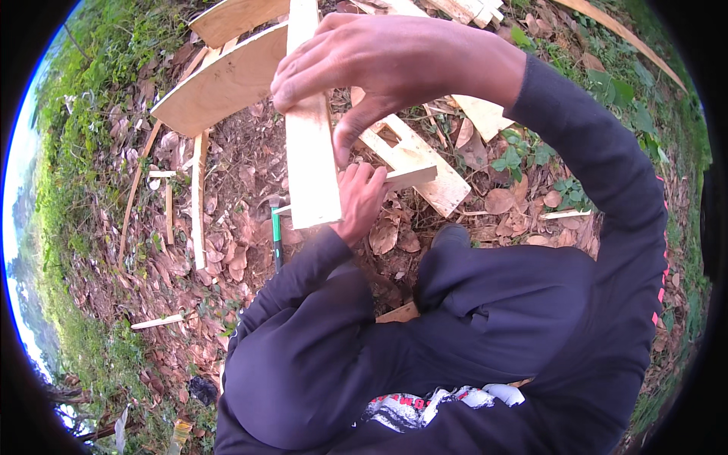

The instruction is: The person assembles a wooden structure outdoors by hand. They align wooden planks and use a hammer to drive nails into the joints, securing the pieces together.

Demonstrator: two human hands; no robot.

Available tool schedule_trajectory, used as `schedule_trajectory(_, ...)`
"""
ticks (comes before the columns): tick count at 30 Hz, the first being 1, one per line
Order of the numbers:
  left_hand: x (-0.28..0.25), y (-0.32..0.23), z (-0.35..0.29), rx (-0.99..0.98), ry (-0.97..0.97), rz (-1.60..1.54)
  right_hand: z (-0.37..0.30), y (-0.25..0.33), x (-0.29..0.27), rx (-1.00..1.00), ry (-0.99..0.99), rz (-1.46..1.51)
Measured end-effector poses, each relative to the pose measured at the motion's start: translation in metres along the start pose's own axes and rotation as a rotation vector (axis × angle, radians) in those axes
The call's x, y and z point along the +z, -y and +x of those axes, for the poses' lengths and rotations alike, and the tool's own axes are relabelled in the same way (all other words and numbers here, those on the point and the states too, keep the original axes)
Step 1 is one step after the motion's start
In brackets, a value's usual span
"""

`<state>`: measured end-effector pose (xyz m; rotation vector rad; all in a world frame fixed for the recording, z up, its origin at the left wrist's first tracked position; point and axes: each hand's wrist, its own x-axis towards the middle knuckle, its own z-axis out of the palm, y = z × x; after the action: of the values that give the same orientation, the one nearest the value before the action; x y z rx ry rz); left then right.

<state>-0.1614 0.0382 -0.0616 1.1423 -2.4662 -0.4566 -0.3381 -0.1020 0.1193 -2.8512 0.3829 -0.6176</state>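
My right hand (379,61) is closed over a long pale wooden board (312,167), fingers across its face and thumb at its right edge. The board stands out toward me, its near end low in front of my chest. Below and to the right of it, my left hand (358,203) is closed on a short wooden strip (415,177) that passes crosswise behind the board. Part of the left hand and the middle of the strip are hidden. Just left of the board's near end is a hammer-like tool with a green and black handle (277,239).
A board with a rectangular cutout (449,188) lies at the right. Plywood panels (220,80) rise at the far left beside a long upright-looking strip (199,201). More cut wood (466,9) lies at the far side. Dry leaves and green plants cover the sloping ground.
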Motion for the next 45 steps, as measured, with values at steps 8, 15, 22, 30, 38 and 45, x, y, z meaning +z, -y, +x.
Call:
schedule_trajectory(8,-0.009,0.01,-0.023,-0.01,0.178,-0.321,-0.069,0.008,0.028,0.09,0.199,-0.003)
schedule_trajectory(15,-0.015,0.041,-0.015,-0.18,0.538,-0.831,-0.068,0.003,0.024,0.101,0.166,-0.061)
schedule_trajectory(22,-0.054,0.053,-0.008,-0.354,0.488,-0.897,-0.069,-0.006,0.003,0.0,0.216,-0.04)
schedule_trajectory(30,-0.086,0.034,-0.033,-0.386,0.444,-0.978,-0.06,-0.002,0.007,0.045,0.162,-0.025)
schedule_trajectory(38,0.085,0.064,-0.068,-0.643,0.824,-2.37,-0.051,0.022,0.061,0.089,0.144,-0.022)
schedule_trajectory(45,0.096,0.0,-0.091,-1.133,0.842,-1.81,-0.085,0.027,0.108,0.144,0.311,0.014)
